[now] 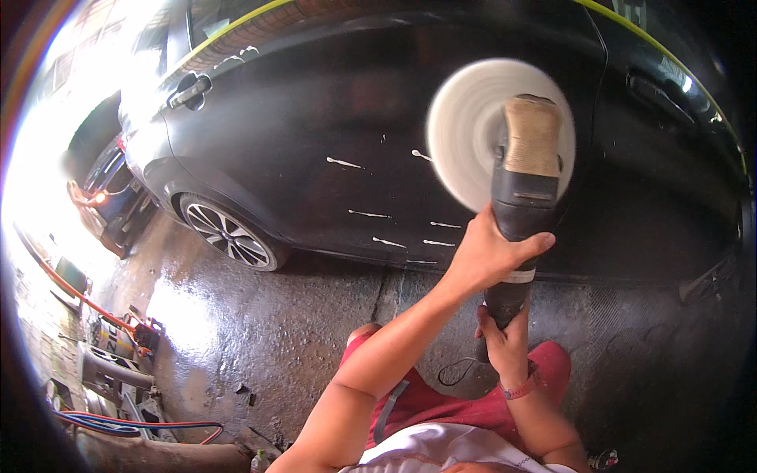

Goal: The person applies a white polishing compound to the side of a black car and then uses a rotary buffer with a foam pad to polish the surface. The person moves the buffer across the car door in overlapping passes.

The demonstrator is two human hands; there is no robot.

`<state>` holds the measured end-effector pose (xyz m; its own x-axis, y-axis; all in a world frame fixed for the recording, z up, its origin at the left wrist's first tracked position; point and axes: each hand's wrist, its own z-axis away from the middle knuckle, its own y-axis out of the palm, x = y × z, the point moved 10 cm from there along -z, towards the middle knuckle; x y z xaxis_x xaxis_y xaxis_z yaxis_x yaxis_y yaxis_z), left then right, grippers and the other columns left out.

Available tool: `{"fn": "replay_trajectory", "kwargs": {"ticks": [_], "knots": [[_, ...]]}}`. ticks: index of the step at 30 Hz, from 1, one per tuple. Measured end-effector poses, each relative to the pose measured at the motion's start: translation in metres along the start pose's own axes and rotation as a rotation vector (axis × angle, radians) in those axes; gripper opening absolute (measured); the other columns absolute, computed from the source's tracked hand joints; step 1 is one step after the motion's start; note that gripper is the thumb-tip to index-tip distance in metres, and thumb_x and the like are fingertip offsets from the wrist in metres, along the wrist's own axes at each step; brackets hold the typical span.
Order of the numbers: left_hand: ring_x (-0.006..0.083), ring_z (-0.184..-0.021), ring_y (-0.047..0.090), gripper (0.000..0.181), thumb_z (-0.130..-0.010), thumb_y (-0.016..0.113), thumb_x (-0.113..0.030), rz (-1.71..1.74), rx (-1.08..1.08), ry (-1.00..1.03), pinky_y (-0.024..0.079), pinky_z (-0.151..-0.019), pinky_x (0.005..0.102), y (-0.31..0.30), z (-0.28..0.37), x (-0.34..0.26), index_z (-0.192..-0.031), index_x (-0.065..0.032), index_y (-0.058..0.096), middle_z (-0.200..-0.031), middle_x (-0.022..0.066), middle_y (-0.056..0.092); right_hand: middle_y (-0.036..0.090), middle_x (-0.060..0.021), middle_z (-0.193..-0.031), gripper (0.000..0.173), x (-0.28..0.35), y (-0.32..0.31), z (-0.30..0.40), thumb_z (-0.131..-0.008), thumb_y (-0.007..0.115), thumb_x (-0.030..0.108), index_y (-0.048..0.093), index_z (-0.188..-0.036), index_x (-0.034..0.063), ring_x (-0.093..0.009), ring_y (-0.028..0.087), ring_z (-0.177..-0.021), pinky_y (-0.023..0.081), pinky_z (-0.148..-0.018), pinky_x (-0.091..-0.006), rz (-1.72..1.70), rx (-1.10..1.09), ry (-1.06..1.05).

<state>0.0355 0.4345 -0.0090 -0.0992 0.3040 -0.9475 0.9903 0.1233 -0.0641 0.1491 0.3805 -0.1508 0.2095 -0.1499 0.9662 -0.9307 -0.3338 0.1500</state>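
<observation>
My left hand (488,251) grips the body of a black rotary polisher (523,207) below its head, thumb across the front. Lower down, my right hand (507,340) is closed round the tool's rear handle. A round white polishing pad (464,139), blurred as if spinning, lies at the dark door panel (355,118) of a car. Tan tape or cloth wraps the tool's head. White streaks of compound (369,213) mark the door left of and below the pad. Yellow-green masking tape (236,26) runs along the window line.
A car wheel (227,232) and a door handle (192,91) are at the left. Hoses (89,301) and mixed equipment (115,366) lie on the wet floor at lower left. The polisher's cord (458,369) loops near my knees. Another person (89,213) stands by a vehicle at far left.
</observation>
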Motion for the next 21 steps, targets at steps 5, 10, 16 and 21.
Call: {"fn": "replay_trajectory", "kwargs": {"ticks": [5, 10, 16, 21], "knots": [[0.0236, -0.102, 0.073, 0.067, -0.076, 0.093, -0.033, -0.057, -0.122, 0.075, 0.057, -0.096, 0.0382, -0.051, -0.006, -0.002, -0.124, 0.005, 0.066, -0.109, 0.0151, 0.077, 0.062, -0.004, -0.1, 0.057, -0.01, 0.044, -0.034, -0.099, 0.071, 0.003, 0.037, -0.144, 0.0059, -0.008, 0.061, -0.072, 0.051, -0.061, -0.024, -0.106, 0.059, -0.06], [0.0134, -0.084, 0.066, 0.027, -0.084, 0.083, -0.023, 0.102, -0.421, 0.18, 0.054, -0.078, 0.0326, -0.192, -0.002, -0.014, -0.101, -0.0042, 0.075, -0.091, 0.003, 0.072, 0.064, -0.0286, -0.136, 0.084, 0.043, 0.142, -0.097, -0.093, 0.077, 0.023, 0.028, -0.156, 0.001, -0.043, 0.066, -0.125, 0.053, -0.103, -0.048, 0.241, 0.293, -0.457], [0.0223, -0.083, 0.074, 0.031, -0.095, 0.074, -0.03, 0.305, -0.607, 0.199, 0.063, -0.075, 0.0377, -0.305, -0.002, -0.038, -0.109, -0.0025, 0.07, -0.096, 0.0126, 0.075, 0.068, -0.0299, -0.128, 0.083, 0.093, 0.224, -0.134, -0.092, 0.079, 0.032, 0.033, -0.155, 0.0039, -0.048, 0.066, -0.121, 0.055, -0.097, -0.0522, 0.444, 0.489, -0.356], [0.0251, -0.086, 0.075, 0.037, -0.095, 0.073, -0.033, 0.313, -0.465, 0.189, 0.064, -0.079, 0.0408, -0.262, -0.014, -0.054, -0.113, -0.001, 0.071, -0.1, 0.0147, 0.076, 0.069, -0.0327, -0.122, 0.086, 0.106, 0.195, -0.113, -0.092, 0.079, 0.027, 0.027, -0.156, 0.0024, -0.053, 0.067, -0.112, 0.056, -0.092, -0.0557, 0.38, 0.332, -0.477]]}}
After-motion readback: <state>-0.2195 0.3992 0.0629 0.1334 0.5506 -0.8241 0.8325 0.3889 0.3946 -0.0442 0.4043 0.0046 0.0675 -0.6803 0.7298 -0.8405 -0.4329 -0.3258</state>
